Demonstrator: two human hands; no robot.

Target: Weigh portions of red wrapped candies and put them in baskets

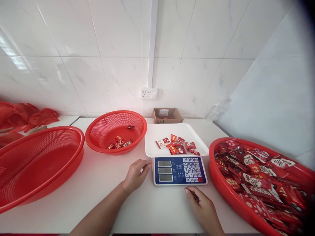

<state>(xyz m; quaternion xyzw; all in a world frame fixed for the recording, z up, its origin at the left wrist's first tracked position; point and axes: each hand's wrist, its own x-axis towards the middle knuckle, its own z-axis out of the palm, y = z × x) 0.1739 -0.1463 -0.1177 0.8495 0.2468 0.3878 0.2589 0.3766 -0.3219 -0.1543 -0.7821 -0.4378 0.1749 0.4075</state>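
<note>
A digital scale [180, 170] with a blue keypad stands on the white table, and its white weighing tray [157, 137] holds several red and white wrapped candies [176, 145]. My left hand [136, 174] rests on the table against the scale's left front corner, fingers loosely curled, holding nothing. My right hand [203, 206] lies on the table just below the scale's front edge, fingers bent inward, with nothing visible in it.
A red mesh basket [115, 131] with a few candies stands left of the scale. A large red basket [36, 164] stands at far left. A red basin [261, 180] full of candies sits at right. A small cardboard box [167, 115] and a wall socket [149, 93] are behind.
</note>
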